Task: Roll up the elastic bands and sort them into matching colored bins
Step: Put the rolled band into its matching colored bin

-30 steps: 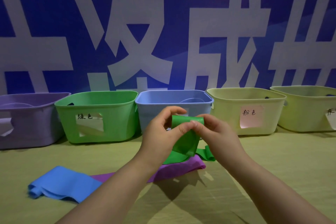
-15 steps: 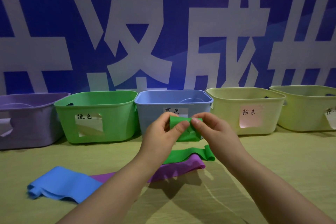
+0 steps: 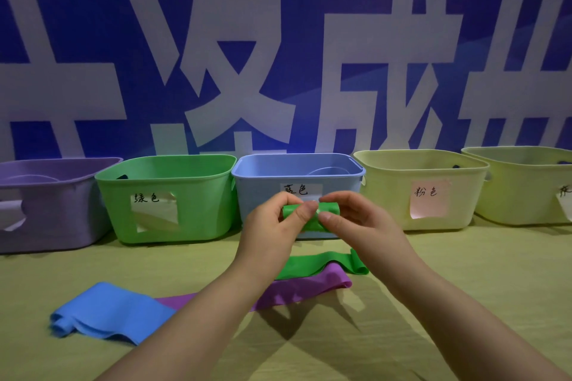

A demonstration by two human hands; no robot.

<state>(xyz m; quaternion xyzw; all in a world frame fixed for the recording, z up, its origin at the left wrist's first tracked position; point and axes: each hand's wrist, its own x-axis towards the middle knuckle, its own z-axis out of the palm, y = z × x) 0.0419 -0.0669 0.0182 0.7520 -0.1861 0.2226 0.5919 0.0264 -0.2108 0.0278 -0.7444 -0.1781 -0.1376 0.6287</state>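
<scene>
A green band [image 3: 330,210] is wound into a short roll in the air in front of the blue bin [image 3: 297,164]. My left hand [image 3: 272,232] pinches its left end and my right hand [image 3: 362,226] pinches its right end. Another strip of green band [image 3: 312,264] lies on the table below my hands; whether it joins the roll is hidden by my hands. A purple band [image 3: 303,288] lies flat under it, and a blue band [image 3: 108,312] lies folded at the left. The green bin [image 3: 167,164] stands left of the blue one.
A purple bin [image 3: 46,170] stands at the far left. Two pale yellow bins [image 3: 421,161] [image 3: 526,155] with paper labels stand at the right. All bins line the back of the wooden table [image 3: 464,272], against a blue wall with large white characters.
The hanging tail of the green band has been wound up into the roll. Both hands stayed together in front of the blue bin, turning the roll.
</scene>
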